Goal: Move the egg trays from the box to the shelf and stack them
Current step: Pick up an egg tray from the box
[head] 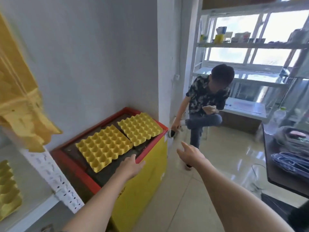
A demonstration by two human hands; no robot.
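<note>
— The hands?
— Left hand (131, 166) spread empty over the red-rimmed yellow box (147, 178); right hand (190, 153) open mid-frame.
— The trays?
— Two yellow moulded egg trays (104, 147) side by side atop the box; more stacked on the white shelf (50, 174), far left.

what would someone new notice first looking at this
Two bright yellow egg trays, the near tray and the far tray, lie side by side on top of the red-rimmed yellow box against the wall. Both bare arms reach toward it, the left hand at the box's near rim, the right hand open in mid-air. Behind, a seated person looks down near window shelves.
</note>
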